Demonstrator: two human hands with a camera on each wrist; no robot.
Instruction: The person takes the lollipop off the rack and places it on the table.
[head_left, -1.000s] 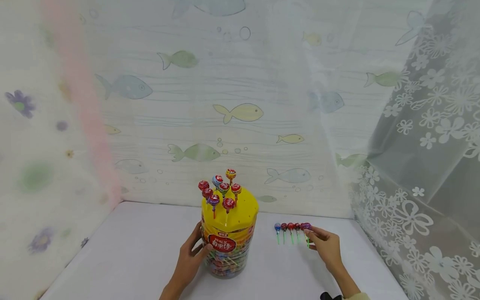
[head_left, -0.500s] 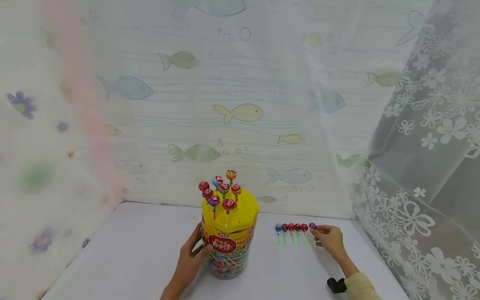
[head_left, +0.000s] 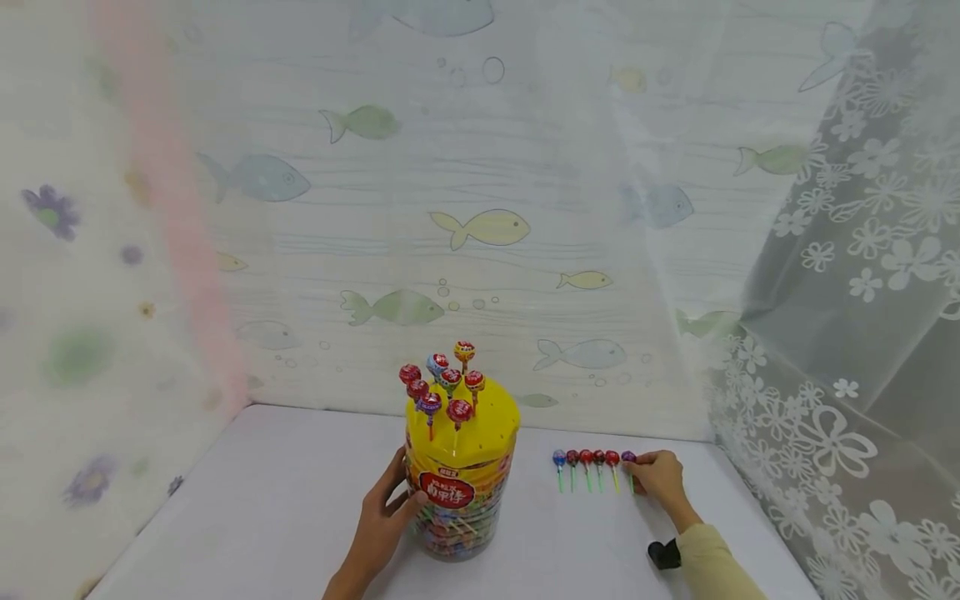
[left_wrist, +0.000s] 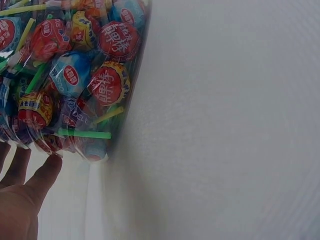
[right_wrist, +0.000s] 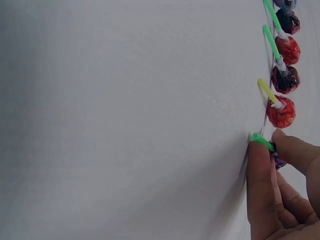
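Fish-printed cloth (head_left: 465,167) hangs behind a white table (head_left: 285,492). At the left side of a candy jar (head_left: 461,525), the left hand (head_left: 380,518) curls around it, while eight lollipops (head_left: 460,410) stick up from the jar's yellow lid (head_left: 497,417). Right of the jar lies a row of five lollipops (head_left: 587,457), and just past them, farther from the jar, the right hand (head_left: 662,478) pinches a purple lollipop (head_left: 629,457).
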